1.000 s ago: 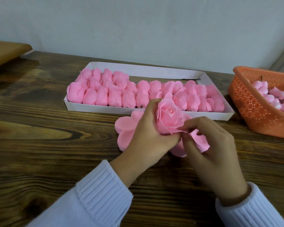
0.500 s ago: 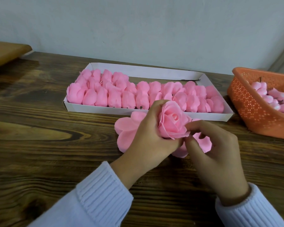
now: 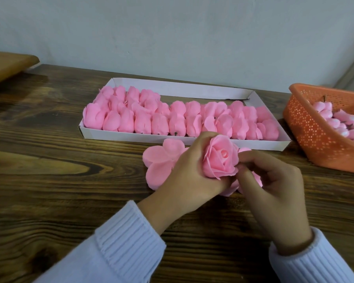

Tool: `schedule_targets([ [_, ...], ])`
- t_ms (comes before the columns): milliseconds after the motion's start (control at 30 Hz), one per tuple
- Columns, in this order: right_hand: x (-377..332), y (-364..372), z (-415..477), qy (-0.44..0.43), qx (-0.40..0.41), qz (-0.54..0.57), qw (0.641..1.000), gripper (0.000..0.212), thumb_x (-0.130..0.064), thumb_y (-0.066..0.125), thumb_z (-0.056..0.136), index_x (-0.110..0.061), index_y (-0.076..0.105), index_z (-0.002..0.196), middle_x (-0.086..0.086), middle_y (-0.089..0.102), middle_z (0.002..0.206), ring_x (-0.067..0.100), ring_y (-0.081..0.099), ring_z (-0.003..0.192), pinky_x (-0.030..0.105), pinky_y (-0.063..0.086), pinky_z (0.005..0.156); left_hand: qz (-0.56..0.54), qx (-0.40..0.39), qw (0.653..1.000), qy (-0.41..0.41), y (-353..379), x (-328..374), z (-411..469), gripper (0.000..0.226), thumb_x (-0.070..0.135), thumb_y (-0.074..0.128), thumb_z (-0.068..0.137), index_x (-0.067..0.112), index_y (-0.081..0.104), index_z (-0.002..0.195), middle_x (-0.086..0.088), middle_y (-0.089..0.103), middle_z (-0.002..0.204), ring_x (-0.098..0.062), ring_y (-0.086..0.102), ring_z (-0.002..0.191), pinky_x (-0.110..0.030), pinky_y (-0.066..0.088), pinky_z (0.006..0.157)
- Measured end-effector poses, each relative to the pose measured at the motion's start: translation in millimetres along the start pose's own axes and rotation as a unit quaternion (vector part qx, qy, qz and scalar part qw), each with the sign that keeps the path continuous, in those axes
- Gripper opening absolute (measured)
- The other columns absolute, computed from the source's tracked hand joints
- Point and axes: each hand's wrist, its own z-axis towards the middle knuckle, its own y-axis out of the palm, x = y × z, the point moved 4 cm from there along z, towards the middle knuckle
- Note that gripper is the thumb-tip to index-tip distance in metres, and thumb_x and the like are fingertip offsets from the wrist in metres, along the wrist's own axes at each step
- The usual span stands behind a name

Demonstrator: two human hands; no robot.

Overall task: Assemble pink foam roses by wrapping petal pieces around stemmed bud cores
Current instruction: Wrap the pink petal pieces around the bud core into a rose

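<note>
Soft, even daylight here, fairly bright, no hard glare, just a dull sheen on the table (image 3: 49, 129). Shadows are faint and fuzzy, darkest along the tray (image 3: 131, 137) front. The rose (image 3: 221, 160) is the sharpest bit, the sleeves (image 3: 121, 242) go mushy, and the wall (image 3: 172, 27) line bows from wide-angle distortion

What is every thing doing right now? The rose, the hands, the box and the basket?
Pink foam rose: held, petals wrapped round its centre.
Left hand: grips the rose.
Right hand: pinches the rose's outer petal.
Flat pink foam petal piece: lying unwrapped on the brown wooden table.
White cardboard tray: open, holding rows of pink petal bundles.
Orange perforated plastic basket: open, holding pink buds.
</note>
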Motion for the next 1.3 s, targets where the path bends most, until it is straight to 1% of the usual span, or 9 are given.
schedule_targets([
  [267,16,-2,1,0.125,0.052,0.129,0.982,0.016,-0.006,0.051,0.080,-0.016,0.063,0.085,-0.006,0.067,0.080,0.007,0.064,0.073,0.018,0.050,0.066,-0.022,-0.011,1.000,-0.014,-4,5,-3,0.031,0.022,0.074,0.071,0.035,0.059,0.095,0.017,0.067,0.086,0.000,0.065,0.082,-0.019,0.052,0.071],
  [367,25,11,-3,0.282,-0.023,0.311,0.907,0.010,-0.009,0.058,0.085,-0.001,0.063,0.084,0.008,0.065,0.074,0.019,0.060,0.063,0.029,0.047,0.052,-0.066,-0.013,0.998,0.000,-5,12,-4,0.026,0.011,0.075,0.073,0.021,0.063,0.094,0.013,0.068,0.077,-0.001,0.065,0.071,-0.017,0.052,0.064],
  [467,16,30,-10,0.352,-0.157,0.403,0.830,0.028,-0.019,0.051,0.087,-0.006,0.072,0.076,0.010,0.063,0.061,0.015,0.057,0.050,0.019,0.038,0.038,-0.098,-0.036,0.994,-0.003,-4,16,-5,0.029,0.013,0.076,0.075,0.000,0.060,0.095,0.004,0.064,0.060,-0.009,0.057,0.044,-0.024,0.048,0.045],
  [600,9,43,-17,0.380,-0.235,0.453,0.772,0.020,-0.015,0.053,0.085,0.003,0.056,0.076,0.009,0.051,0.056,0.011,0.042,0.042,0.016,0.026,0.035,-0.125,-0.044,0.991,-0.020,-1,14,-7,0.033,0.027,0.078,0.069,0.011,0.059,0.090,0.002,0.056,0.045,-0.013,0.051,0.033,-0.026,0.046,0.041],
  [733,8,44,-17,0.411,-0.200,0.494,0.740,0.015,-0.012,0.053,0.086,-0.002,0.050,0.075,0.008,0.045,0.057,0.007,0.035,0.042,0.014,0.022,0.035,-0.191,-0.006,0.981,-0.028,-2,10,-4,0.052,0.021,0.080,0.064,0.028,0.059,0.110,0.002,0.064,0.071,-0.016,0.053,0.039,-0.025,0.049,0.044],
  [867,10,47,-18,0.425,-0.190,0.505,0.727,0.023,-0.018,0.048,0.087,0.000,0.053,0.074,0.006,0.052,0.056,0.008,0.042,0.043,0.014,0.029,0.034,-0.217,0.009,0.976,-0.028,-3,11,-3,0.056,0.021,0.077,0.064,0.033,0.059,0.116,0.001,0.062,0.072,-0.014,0.048,0.038,-0.023,0.045,0.041],
  [1067,4,48,-16,0.407,-0.240,0.622,0.624,0.033,-0.026,0.081,0.070,-0.009,0.075,0.097,0.007,0.067,0.081,0.012,0.064,0.064,0.017,0.047,0.049,-0.185,-0.040,0.982,-0.015,-2,20,-7,0.042,0.017,0.072,0.066,0.027,0.064,0.105,0.002,0.066,0.081,-0.009,0.063,0.071,-0.021,0.052,0.057],
  [1200,5,48,-15,0.381,-0.209,0.641,0.632,0.051,-0.023,0.087,0.064,-0.014,0.071,0.112,0.007,0.065,0.109,0.014,0.062,0.087,0.020,0.053,0.062,-0.167,-0.028,0.985,0.012,0,23,-7,0.048,0.016,0.075,0.067,0.020,0.059,0.111,-0.016,0.064,0.091,-0.027,0.065,0.085,-0.036,0.057,0.074],
  [1300,5,47,-12,0.357,-0.194,0.634,0.658,0.064,-0.024,0.086,0.067,-0.010,0.062,0.125,0.009,0.059,0.131,0.022,0.055,0.119,0.034,0.047,0.096,-0.127,-0.015,0.992,0.016,0,23,-6,0.051,0.012,0.079,0.066,0.012,0.057,0.113,-0.017,0.065,0.093,-0.030,0.065,0.089,-0.039,0.057,0.082],
])
